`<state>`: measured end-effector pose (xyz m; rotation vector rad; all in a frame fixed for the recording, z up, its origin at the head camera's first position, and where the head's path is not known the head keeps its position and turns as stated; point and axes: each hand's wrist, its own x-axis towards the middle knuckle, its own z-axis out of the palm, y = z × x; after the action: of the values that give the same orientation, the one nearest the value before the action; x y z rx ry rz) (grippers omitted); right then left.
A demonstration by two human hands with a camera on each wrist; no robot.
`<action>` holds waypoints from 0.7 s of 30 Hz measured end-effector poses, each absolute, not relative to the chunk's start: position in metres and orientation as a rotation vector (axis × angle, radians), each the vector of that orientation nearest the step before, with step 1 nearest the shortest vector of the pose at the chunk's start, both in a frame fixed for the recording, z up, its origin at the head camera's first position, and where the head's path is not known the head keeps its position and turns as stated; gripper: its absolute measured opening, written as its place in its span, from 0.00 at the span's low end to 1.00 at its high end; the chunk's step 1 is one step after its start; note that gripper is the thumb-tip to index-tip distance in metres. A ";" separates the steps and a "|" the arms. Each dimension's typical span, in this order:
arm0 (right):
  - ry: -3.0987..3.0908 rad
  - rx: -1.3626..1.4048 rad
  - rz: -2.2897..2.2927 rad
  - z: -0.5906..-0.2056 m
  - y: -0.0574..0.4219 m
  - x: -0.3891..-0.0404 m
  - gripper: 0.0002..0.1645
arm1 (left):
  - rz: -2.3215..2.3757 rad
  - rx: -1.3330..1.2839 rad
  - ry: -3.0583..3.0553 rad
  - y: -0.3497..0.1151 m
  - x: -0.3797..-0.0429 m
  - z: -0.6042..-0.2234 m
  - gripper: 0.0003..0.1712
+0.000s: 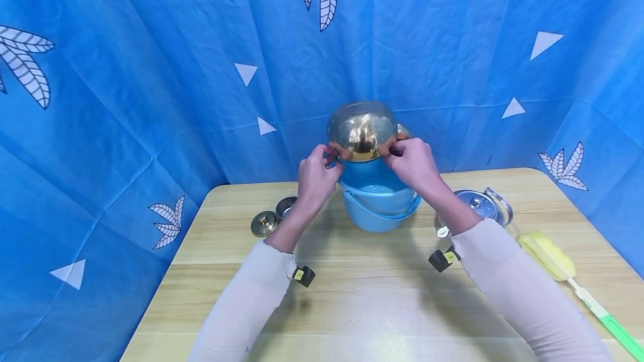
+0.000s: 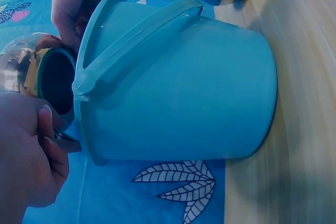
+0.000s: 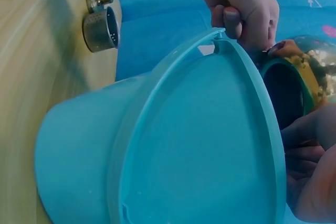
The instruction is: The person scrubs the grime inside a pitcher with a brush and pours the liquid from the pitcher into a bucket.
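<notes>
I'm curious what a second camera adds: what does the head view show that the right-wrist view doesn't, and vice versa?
Only the head view shows the yellow sponge brush, lidded metal vessel and white sleeves. Only the right-wrist view shows the dark mouth of the shiny pot. Both show the pot's outside, blue bucket, left hand, right hand, knobbed lid, perforated cup, wooden table and blue curtain.
</notes>
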<state>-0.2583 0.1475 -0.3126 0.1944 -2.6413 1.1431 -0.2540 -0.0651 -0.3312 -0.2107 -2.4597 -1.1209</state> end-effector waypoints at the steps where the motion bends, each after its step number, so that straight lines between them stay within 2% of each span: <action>1: -2.642 0.211 1.128 -0.312 0.147 -0.258 0.11 | -1.112 -0.238 -2.453 -0.065 -0.253 -0.331 0.13; 7: -2.630 0.293 1.030 -0.314 0.146 -0.256 0.13 | -0.964 -0.358 -2.414 -0.066 -0.251 -0.331 0.12; 14: -2.607 0.360 0.890 -0.314 0.139 -0.251 0.19 | -0.871 -0.418 -2.383 -0.068 -0.250 -0.331 0.11; 21: -2.527 0.429 0.715 -0.316 0.136 -0.247 0.16 | -0.755 -0.449 -2.386 -0.068 -0.248 -0.328 0.13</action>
<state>-0.2472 0.1364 -0.3164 0.4295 -2.5272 0.7153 -0.2484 -0.0683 -0.3284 -0.4487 -2.3864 -0.7554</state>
